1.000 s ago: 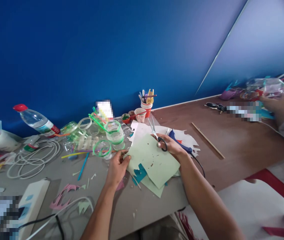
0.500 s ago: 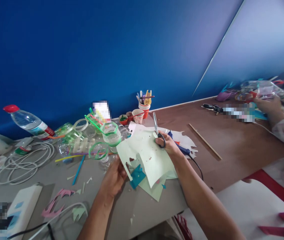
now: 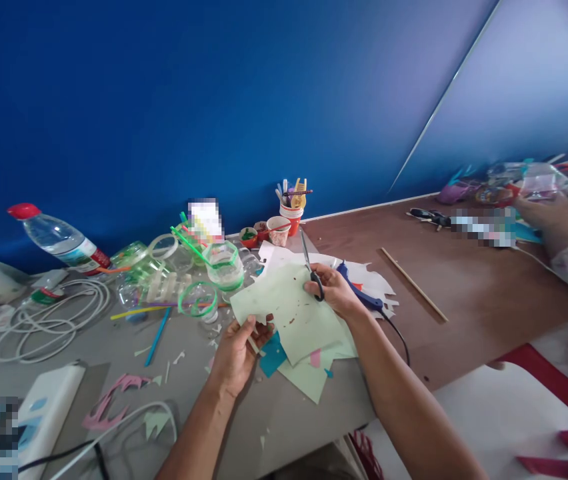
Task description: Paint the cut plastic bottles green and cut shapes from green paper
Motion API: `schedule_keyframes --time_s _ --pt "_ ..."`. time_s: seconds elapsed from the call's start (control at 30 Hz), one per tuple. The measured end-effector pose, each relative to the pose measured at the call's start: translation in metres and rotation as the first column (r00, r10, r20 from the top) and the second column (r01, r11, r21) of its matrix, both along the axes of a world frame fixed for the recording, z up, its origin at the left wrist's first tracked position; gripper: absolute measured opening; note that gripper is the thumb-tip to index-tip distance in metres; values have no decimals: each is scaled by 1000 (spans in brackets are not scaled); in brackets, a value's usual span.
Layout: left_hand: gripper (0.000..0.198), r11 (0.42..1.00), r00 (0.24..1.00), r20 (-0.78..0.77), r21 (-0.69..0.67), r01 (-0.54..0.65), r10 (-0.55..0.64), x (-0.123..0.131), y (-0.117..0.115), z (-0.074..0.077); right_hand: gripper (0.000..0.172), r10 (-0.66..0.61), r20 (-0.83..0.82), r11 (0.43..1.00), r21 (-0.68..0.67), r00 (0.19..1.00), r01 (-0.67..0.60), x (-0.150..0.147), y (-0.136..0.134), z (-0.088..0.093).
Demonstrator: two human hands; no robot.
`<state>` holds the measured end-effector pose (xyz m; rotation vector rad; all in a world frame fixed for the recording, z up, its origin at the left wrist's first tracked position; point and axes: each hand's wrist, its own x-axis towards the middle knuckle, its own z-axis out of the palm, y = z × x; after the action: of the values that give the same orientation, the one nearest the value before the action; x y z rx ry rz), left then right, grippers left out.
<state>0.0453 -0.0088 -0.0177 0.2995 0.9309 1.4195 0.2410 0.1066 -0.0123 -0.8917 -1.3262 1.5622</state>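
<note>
1. The left hand (image 3: 240, 350) is closed on the near-left edge of the pale green sheet (image 3: 299, 313), by a ragged notch.
2. The right hand (image 3: 333, 287) grips the scissors (image 3: 306, 250), blades pointing away past the sheet's far edge (whether its fingers also pinch the paper, I cannot tell).
3. The step in hand looks like positioning the sheet between cuts; a further cut would call for steady paper and blades turned onto its edge.
4. Beneath the sheet's near side lies a teal scrap (image 3: 273, 355).
5. Beyond the right hand, a blue glue gun (image 3: 361, 292) rests on white paper (image 3: 381, 281).
</note>
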Motion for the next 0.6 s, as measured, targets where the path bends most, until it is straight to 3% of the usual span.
schedule_keyframes --time_s 0.2,0.4,0.47,0.6 --pt "43 996 997 -50 -73 -57 53 2 2 0 36 78 39 995 51 996 -80 -1 -1 1" --pt "39 994 994 -92 -86 -73 65 2 3 -1 38 74 116 993 83 991 -84 -2 -1 -3" --pt "38 995 995 -82 -77 -68 61 1 3 -2 39 26 126 995 88 992 -37 -1 0 -4" --pt "40 994 994 -82 -75 -82 76 1 3 -4 36 -190 16 970 157 982 185 3 4 -5"
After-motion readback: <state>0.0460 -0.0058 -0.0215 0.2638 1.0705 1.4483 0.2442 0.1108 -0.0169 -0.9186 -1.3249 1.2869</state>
